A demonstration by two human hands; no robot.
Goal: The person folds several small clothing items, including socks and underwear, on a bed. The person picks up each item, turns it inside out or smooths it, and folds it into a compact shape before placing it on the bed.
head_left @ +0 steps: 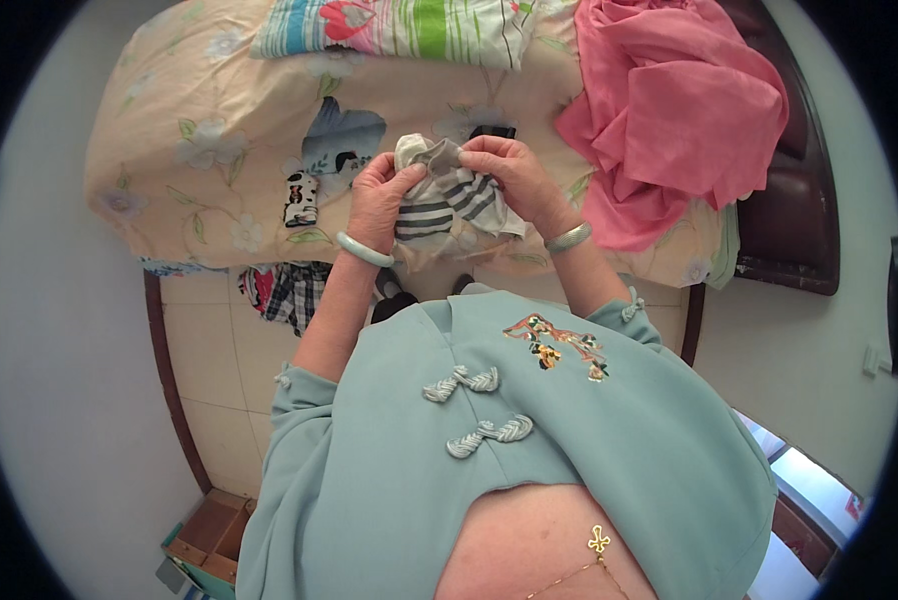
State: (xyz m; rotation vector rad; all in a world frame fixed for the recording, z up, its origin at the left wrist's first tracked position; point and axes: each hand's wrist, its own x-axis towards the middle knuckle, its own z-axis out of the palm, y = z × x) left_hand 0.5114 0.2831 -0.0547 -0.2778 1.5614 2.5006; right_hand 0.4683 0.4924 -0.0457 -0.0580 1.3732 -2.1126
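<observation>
Low over the near side of the bed, I hold a pair of white socks with dark grey stripes between my two hands. My left hand is closed on their left side, its thumb at the bunched white and grey upper part. With thumb and fingertips together, my right hand pinches the grey edge at the right. The striped parts hang below my fingers. Left of them on the bed lie a black-and-white patterned cloth piece and a blue-grey cloth piece. A small black item lies behind my right hand, partly hidden.
The bed has a peach floral sheet. A striped, colourful pillow lies at its far side, and a pink cloth is heaped at the right by the dark headboard. Checked cloth shows below the bed's near edge.
</observation>
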